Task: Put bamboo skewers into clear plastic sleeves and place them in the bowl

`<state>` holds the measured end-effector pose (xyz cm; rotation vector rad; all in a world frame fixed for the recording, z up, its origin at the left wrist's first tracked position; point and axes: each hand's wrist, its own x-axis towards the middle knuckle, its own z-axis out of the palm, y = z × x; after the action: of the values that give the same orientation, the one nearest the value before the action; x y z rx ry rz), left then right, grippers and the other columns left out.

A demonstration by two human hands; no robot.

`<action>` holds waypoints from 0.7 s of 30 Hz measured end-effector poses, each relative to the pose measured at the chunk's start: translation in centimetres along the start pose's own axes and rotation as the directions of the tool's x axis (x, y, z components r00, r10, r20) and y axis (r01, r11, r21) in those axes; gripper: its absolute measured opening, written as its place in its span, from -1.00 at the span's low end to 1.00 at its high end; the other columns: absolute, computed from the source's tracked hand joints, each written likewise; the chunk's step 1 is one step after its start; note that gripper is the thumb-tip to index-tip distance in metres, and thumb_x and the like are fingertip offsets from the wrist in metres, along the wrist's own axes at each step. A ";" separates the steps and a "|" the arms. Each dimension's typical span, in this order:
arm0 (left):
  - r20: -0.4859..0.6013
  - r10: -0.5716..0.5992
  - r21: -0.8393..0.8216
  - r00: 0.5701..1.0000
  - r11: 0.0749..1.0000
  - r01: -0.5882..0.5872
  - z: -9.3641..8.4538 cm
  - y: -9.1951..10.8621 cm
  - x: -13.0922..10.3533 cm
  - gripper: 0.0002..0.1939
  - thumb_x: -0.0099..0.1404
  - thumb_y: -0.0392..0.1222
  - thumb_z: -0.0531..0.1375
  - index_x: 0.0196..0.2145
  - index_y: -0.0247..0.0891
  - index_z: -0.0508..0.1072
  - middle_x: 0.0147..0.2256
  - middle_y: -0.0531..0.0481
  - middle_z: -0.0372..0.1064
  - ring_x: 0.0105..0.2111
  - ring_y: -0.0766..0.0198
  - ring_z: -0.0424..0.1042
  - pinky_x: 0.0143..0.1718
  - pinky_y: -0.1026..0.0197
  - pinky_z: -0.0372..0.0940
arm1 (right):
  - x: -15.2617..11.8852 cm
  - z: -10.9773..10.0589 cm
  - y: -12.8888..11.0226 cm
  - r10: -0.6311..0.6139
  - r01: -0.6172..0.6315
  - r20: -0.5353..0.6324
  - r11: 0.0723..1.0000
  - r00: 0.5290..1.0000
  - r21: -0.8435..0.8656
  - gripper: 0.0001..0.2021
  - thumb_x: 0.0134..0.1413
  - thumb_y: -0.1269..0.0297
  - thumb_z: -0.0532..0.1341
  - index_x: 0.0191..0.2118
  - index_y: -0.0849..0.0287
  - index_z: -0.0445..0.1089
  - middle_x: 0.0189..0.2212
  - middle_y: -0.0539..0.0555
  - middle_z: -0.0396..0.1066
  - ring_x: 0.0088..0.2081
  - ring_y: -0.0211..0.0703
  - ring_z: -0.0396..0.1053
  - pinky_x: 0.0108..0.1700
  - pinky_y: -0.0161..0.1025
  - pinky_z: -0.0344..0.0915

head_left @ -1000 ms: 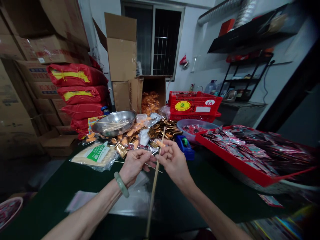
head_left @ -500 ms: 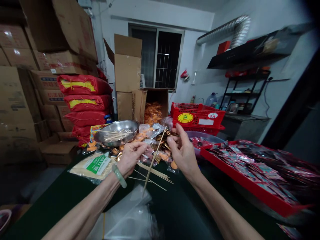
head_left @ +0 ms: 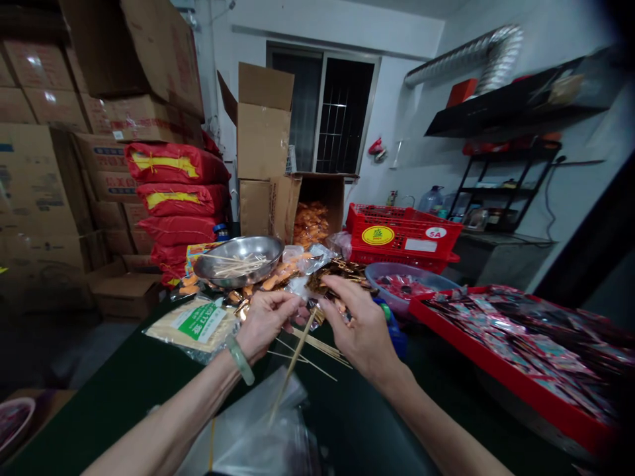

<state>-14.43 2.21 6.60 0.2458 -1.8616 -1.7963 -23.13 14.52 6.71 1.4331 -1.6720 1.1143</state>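
Observation:
My left hand has thumb and fingertips pressed together; what they hold, if anything, I cannot make out. My right hand faces it, fingers curved and thumb apart, with nothing visible in its grip. A slim bundle of bamboo skewers slants between the hands, its top near both sets of fingertips; I cannot tell whether either touches it. Its lower end is over clear plastic bags at the table's front. Loose skewers lie just behind. A packet with a green label rests left of my left hand.
A steel bowl holds short sticks. Behind the hands are orange wrapped pieces. To the right stand a translucent basin, a red crate and a red tray of small packets. Boxes and red sacks are stacked left.
The skewer bundle has dropped lower, towards the clear bags. My two hands have come closer together around its upper end. The view has shifted slightly left.

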 end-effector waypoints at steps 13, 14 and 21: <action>0.341 0.254 0.641 0.905 0.642 -0.421 0.2 1.1 -2.3 -0.75 0.15 -0.39 -0.01 -0.57 -0.40 0.40 -0.62 0.04 0.23 -0.58 0.41 0.14 -0.53 0.37 0.05 | -1.1 0.3 -1.2 -0.101 0.186 0.281 0.937 0.954 -0.295 -0.82 0.01 0.50 0.05 -0.49 0.27 0.36 -0.51 0.12 0.32 -0.41 -0.12 0.26 -0.39 -0.26 0.16; 0.351 0.234 0.692 0.907 0.587 -0.420 0.3 1.1 -2.4 -0.75 0.14 -0.40 0.00 -0.61 -0.39 0.38 -0.63 0.04 0.22 -0.59 0.42 0.13 -0.53 0.36 0.04 | -1.4 0.3 -1.3 -0.090 0.191 0.300 0.927 0.950 -0.324 -0.82 -0.02 0.50 0.05 -0.52 0.27 0.35 -0.52 0.13 0.32 -0.41 -0.12 0.25 -0.41 -0.26 0.14; 0.397 0.171 0.655 0.902 0.635 -0.409 0.9 1.0 -2.5 -0.76 0.08 -0.44 0.00 -0.66 -0.38 0.35 -0.71 0.13 0.06 -0.65 0.46 0.02 -0.61 0.38 -0.06 | -1.6 0.2 0.4 0.064 0.000 0.261 0.971 0.963 -0.238 -0.80 -0.02 0.44 0.00 -0.56 0.21 0.28 -0.55 0.06 0.28 -0.46 -0.23 0.22 -0.42 -0.33 0.06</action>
<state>-12.52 4.29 6.94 -0.0710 -2.5993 -0.8113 -23.19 15.06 5.13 1.4535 -1.9484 0.7311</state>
